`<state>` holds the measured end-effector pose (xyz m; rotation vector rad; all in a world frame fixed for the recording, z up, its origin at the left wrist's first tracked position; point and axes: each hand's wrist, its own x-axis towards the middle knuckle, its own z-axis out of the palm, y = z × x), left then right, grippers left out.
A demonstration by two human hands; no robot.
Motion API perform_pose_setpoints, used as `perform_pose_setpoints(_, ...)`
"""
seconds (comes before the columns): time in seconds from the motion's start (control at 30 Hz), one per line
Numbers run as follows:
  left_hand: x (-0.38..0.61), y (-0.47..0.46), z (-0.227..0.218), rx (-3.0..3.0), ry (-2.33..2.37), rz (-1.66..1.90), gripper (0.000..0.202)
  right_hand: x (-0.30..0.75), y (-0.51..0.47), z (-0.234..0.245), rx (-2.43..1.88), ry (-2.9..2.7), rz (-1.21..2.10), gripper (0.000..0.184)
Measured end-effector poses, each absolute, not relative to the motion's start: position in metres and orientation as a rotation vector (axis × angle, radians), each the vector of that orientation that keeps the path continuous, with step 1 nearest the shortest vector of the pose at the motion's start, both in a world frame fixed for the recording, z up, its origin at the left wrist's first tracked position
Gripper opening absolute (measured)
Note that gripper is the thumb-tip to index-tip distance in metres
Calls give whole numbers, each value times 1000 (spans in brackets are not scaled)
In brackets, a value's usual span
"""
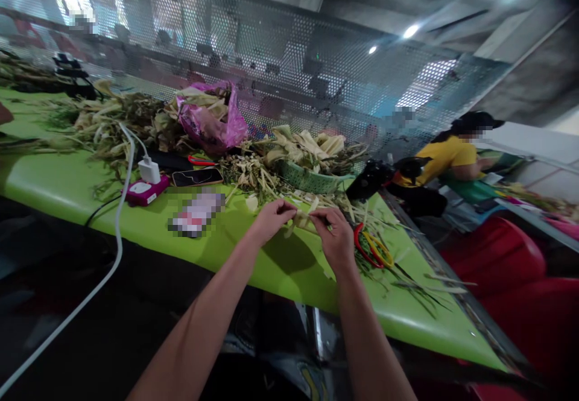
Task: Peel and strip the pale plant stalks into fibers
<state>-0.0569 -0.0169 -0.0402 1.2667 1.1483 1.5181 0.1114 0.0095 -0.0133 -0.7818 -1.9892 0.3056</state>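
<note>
A pale strip of dried plant husk (300, 220), which looks like corn husk, is stretched between my two hands over the green table. My left hand (272, 219) pinches its left end between thumb and fingers. At the other end, the fingers of my right hand (335, 236) are closed on the same strip. Just right of that hand lie scissors with red and yellow handles (374, 248), on green plant scraps. Beyond my hands stands a green basket (307, 179) heaped with dry husks (312, 148).
Left of the hands lie a phone (198, 176), a pixelated flat object (195, 213) and a magenta power strip (145, 192) with a white cable (118, 238). A pink plastic bag (217, 126) holds husks. A person in yellow (446, 157) sits at right, near red chairs (502, 256).
</note>
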Motion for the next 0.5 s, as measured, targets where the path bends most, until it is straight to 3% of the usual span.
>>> perform_pose_setpoints(0.5, -57, -20, -39, 1230, 1168, 1479, 9, 109, 11, -17, -817, -2024, 340, 12)
